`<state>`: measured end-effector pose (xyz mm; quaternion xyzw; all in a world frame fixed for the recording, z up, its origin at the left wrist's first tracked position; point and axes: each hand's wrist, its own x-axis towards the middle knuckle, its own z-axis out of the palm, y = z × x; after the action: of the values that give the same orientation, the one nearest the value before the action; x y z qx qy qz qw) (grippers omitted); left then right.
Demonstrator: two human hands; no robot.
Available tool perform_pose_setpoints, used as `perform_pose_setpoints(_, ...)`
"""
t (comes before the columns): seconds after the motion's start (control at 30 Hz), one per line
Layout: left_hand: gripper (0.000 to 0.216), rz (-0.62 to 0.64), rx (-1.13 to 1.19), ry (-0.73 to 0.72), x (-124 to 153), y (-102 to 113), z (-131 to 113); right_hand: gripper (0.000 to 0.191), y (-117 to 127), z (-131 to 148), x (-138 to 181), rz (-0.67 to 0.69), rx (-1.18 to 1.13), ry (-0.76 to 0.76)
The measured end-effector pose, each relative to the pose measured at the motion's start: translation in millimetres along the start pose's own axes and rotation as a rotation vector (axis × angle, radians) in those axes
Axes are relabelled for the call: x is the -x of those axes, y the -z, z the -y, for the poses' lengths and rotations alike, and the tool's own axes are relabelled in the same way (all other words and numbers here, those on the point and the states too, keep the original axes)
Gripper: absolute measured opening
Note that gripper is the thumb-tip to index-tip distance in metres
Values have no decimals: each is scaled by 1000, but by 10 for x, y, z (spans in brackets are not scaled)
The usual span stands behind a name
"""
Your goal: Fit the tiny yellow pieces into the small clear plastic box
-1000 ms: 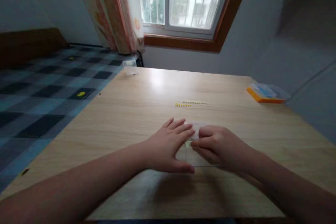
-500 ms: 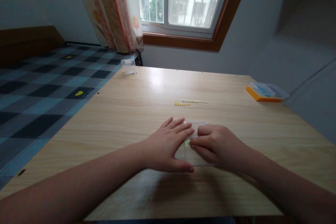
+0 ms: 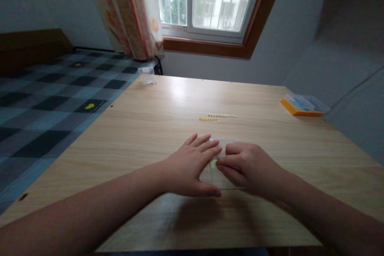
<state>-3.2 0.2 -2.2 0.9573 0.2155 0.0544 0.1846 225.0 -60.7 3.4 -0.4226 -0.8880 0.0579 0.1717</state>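
A clear, flat plastic piece (image 3: 229,183), perhaps a case or sheet, lies on the table under both hands. My left hand (image 3: 195,164) rests on its left side, fingers spread and thumb stretched toward the front edge. My right hand (image 3: 249,166) is closed over its right part, with thumb and forefinger pinched together. Right at those fingertips is a small pale yellow-green piece (image 3: 213,163); whether the fingertips grip it or only touch it is hidden. Beyond the hands stand a short row of small yellow pieces (image 3: 208,119) and a row of paler ones (image 3: 222,116).
The wooden table (image 3: 144,136) spans the view. An open clear plastic box (image 3: 147,76) stands at its far left corner, and an orange-edged case with a clear lid (image 3: 304,105) at its far right. A bed with a checked cover (image 3: 45,120) borders the left side.
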Motion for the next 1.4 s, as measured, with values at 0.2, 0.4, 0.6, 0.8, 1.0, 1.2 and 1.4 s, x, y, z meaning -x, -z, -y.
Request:
perform_pose_setpoints(0.2, 102, -4, -2, 6, -3, -10, 5, 26, 23, -6, 14, 4, -20, 20)
perform_pose_setpoints(0.4, 103, 20, -7, 12, -1, 6, -5, 23, 30, 3, 9, 6, -51, 44)
perform_pose_setpoints(0.6, 102, -1, 9, 3, 3, -7, 1, 23, 13, -2, 7, 8, -34, 49)
perform_pose_setpoints(0.8, 99, -11, 9, -1, 1, -14, 9, 23, 29, 4, 8, 9, -47, 50)
perform_pose_setpoints(1.0, 102, -23, 16, -8, 7, -27, 16, 22, 46, -11, 5, 22, -72, 96)
perform_pose_setpoints(1.2, 101, -1, 4, 2, 1, -10, 3, 25, 25, -1, -1, 3, -60, 156)
perform_pose_setpoints(1.4, 100, 4, 3, 5, -2, -5, -3, 28, 10, -6, 3, 29, -59, 154)
